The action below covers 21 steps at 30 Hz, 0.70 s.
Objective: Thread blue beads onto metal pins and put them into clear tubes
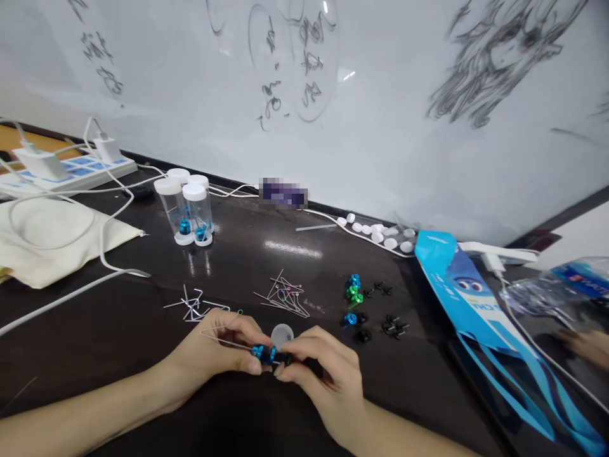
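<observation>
In front of me my left hand (233, 343) pinches a small blue and black metal part (263, 354) with a long bent wire (228, 343) running out of it to the left. A small green ring sits on the wire's upper end. My right hand (323, 374) has thumb and fingers closed on the black end piece (281, 359) of the same part. Just behind the fingertips stands a round whitish cap or tube end (282, 334). Short L-shaped hex keys (190, 303) lie beyond my left hand. Past my hands is a pile of bent wires (284, 298) with small coloured beads.
Clear tubes with white caps (195, 192) stand at back left, blue parts inside. Right of centre lie green metal parts (353, 294) and black pieces (394, 327). White caps (377, 237) line the whiteboard. A blue bag (442, 273), cables and another person's hand (590, 346) are at right.
</observation>
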Each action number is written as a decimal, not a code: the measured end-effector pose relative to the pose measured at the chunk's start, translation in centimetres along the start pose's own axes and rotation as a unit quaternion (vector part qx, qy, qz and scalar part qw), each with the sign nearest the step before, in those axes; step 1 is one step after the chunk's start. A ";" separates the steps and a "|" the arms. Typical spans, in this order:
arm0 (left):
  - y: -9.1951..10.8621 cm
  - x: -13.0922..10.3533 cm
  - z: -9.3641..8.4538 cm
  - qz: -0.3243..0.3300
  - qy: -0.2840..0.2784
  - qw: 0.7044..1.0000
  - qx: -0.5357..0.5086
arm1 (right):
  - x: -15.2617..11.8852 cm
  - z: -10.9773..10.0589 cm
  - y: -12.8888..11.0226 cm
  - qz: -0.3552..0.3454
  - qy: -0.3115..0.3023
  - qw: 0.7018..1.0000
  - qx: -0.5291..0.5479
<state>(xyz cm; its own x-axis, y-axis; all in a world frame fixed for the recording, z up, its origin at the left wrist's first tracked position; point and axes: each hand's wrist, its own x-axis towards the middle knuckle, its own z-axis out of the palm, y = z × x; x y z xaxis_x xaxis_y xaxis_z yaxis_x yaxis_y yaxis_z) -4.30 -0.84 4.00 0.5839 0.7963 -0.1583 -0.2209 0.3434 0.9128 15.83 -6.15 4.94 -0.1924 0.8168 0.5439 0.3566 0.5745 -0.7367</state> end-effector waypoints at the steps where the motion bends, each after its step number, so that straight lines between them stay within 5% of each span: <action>1: 0.0 0.0 0.0 0.003 -0.002 1.000 0.003 | 0.0 0.0 0.0 0.004 0.000 1.000 -0.002; 15: -0.3 -0.1 -0.1 0.001 -0.018 1.000 -0.005 | -0.2 0.2 0.2 0.033 -0.016 0.998 0.051; 21: -0.3 0.2 -0.4 0.000 0.031 0.998 -0.056 | -0.2 -0.2 0.5 0.031 -0.044 0.996 0.076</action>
<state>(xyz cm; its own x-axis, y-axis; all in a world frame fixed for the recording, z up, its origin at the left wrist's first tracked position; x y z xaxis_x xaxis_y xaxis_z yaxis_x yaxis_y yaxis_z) -4.41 -0.63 3.54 0.5348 0.8245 -0.1851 -0.3086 0.3945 0.8655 16.20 -6.05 4.49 -0.2564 0.8482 0.4635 0.2285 0.5191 -0.8236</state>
